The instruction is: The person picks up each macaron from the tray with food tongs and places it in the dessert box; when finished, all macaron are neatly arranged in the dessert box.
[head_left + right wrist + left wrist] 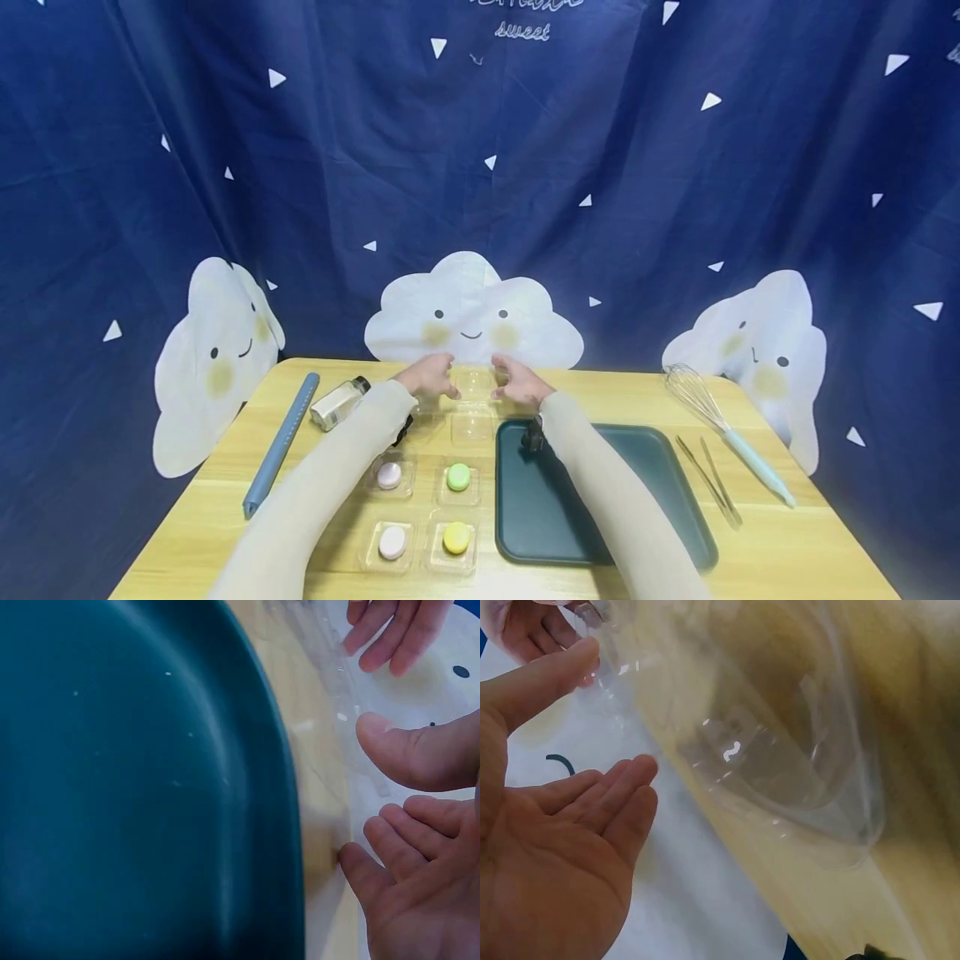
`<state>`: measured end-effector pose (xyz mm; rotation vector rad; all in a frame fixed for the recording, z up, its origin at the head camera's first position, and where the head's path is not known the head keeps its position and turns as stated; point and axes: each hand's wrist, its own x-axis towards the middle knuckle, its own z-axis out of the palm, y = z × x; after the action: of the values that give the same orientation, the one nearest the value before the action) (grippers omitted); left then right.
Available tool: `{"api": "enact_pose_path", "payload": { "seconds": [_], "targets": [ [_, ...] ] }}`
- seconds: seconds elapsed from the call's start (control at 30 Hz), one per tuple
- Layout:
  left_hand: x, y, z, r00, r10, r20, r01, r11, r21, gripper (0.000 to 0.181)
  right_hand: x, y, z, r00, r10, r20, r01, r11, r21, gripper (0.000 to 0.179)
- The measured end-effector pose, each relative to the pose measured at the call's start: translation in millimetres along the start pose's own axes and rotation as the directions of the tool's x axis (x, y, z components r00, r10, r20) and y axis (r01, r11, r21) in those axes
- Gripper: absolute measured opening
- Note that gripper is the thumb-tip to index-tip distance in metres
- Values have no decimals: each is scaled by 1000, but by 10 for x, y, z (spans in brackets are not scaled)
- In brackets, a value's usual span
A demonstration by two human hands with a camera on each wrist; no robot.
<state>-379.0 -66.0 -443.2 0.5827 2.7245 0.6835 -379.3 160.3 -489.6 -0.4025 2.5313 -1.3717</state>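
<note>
Two pale sleeves, the left one (322,500) and the right one (618,496), reach in from the near edge of the worktop (180,550). Nearest lie a pale pink macaron (392,542) and, to its right, a yellow macaron (456,537), each in a transparent plastic box. Just beyond them, a lilac macaron (388,476) on the left and a green macaron (458,477) on the right sit in boxes of the same kind.

Right of these is a dark green tray (543,517), with the right forearm crossing above it. Metal tongs (706,476) lie near the tray's right side, and farther right is a whisk (738,446) with a light blue handle. A blue rod (281,446) lies at the left, beside a dark-capped jar (337,405) on its side.

Farther in, a transparent container (472,425) stands left of the tray's far corner. Beyond it, at the far edge, is another see-through container (474,383), between the left hand (431,377) and the right hand (519,383). Both hands' fingers are released, loosely extended and spread; whether they touch the plastic cannot be told. Behind hangs a navy cloth (480,200) with a smiling cloud (471,312).
</note>
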Motion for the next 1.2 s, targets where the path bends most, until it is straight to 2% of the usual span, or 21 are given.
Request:
{"api": "enact_pose_path", "payload": {
  "seconds": [0.13, 0.47, 0.73, 0.9, 1.0, 1.1, 1.17, 1.2],
  "targets": [
    [24, -26, 59, 1000, -23, 17, 23, 1000, -13, 90, 11, 1, 18, 1000, 2, 7, -2, 1000, -11, 85],
    [26, 19, 75, 996, -77, 35, 76, 997, 12, 88, 18, -56, 80, 999, -10, 45, 13, 998, -55, 88],
    [83, 54, 101, 995, -91, 44, 89, 995, 40, 84, 88, -30, 90, 999, 11, 43, -9, 999, -53, 88],
    [79, 61, 69, 996, -77, 52, 77, 997, 2, 82, 109, -65, 83, 999, 7, 51, -5, 999, -44, 84],
    [79, 47, 22, 998, -46, 46, 48, 998, -45, 82, 102, -117, 62, 999, -7, 44, 8, 999, -35, 82],
    [72, 33, -67, 1000, -22, 0, 21, 987, -162, 82, 86, -180, 25, 999, -41, -1, 41, 999, -35, 78],
    [58, 32, -156, 999, -23, -39, 11, 956, -292, 80, 54, -243, -2, 994, -84, -66, 80, 995, -54, 77],
    [47, 29, -205, 998, -35, -53, 13, 929, -370, 78, 32, -274, -10, 987, -119, -105, 111, 991, -79, 77]
  ]
}}
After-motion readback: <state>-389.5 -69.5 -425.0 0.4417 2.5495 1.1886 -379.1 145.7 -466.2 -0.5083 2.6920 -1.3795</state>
